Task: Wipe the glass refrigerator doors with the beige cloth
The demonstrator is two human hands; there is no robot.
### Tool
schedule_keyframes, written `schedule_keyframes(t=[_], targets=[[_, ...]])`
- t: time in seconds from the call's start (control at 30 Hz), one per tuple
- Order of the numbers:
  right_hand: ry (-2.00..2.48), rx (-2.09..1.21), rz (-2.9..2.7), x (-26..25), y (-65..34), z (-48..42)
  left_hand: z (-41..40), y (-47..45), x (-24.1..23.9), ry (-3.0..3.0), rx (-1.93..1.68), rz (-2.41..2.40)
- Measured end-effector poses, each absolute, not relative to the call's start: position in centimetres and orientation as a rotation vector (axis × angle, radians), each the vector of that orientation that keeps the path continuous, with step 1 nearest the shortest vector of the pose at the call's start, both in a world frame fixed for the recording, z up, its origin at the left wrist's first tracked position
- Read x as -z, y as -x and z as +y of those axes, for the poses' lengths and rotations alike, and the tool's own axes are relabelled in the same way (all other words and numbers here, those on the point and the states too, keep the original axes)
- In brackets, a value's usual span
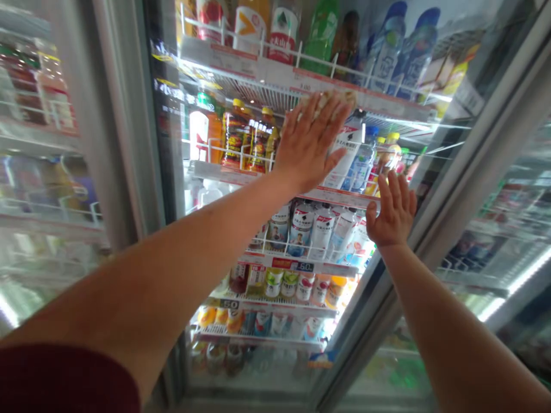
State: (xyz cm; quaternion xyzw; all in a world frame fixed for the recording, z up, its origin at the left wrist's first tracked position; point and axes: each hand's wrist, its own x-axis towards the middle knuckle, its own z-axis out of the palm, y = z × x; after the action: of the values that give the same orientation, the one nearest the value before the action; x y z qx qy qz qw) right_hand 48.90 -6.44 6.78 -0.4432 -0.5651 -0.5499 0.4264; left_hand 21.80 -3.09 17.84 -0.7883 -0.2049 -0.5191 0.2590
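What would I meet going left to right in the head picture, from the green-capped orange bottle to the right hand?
Green-capped orange bottle, dark bottle with a yellow cap, second dark yellow-capped bottle, bare left hand flat on a beige cloth, pale blue bottle with a blue cap, bare right hand.

A dark maroon fabric sleeve (69, 378), plain where it shows, lies far behind the fingers (319, 123) of the bare left hand (307, 149); its hem, on the side toward those fingers, forms a smooth rounded curve. The uncovered left forearm (193, 246) tapers toward the wrist behind them. The bare right hand (391, 221) has a rounded thumb beside its fingers, with an uncovered right forearm (439, 321) widening behind them.
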Motion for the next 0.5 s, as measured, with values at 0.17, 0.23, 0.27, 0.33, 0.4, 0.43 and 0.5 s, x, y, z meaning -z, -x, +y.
schedule_keyframes(t=[0.17,0.23,0.27,0.33,0.4,0.43,0.5], targets=[[1.125,1.343,-1.440,-6.8,-48.9,-6.5,-2.2,-26.1,-15.1,2.193,1.409,-0.373],[1.121,1.322,-1.460,-6.9,-49.0,-6.6,-2.4,-27.3,-14.4,2.195,1.399,-0.371],[1.119,1.313,-1.468,-6.9,-49.0,-6.7,-2.7,-27.9,-14.0,2.192,1.391,-0.375],[1.112,1.303,-1.484,-6.9,-49.1,-6.7,-3.4,-29.0,-13.2,2.179,1.347,-0.413],[1.092,1.299,-1.500,-6.8,-49.3,-6.6,-4.2,-30.1,-12.3,2.154,1.260,-0.498],[1.069,1.301,-1.501,-6.7,-49.4,-6.4,-4.7,-30.7,-11.8,2.144,1.211,-0.550],[1.022,1.304,-1.491,-6.5,-49.7,-6.0,-5.5,-31.8,-10.8,2.141,1.146,-0.624]])
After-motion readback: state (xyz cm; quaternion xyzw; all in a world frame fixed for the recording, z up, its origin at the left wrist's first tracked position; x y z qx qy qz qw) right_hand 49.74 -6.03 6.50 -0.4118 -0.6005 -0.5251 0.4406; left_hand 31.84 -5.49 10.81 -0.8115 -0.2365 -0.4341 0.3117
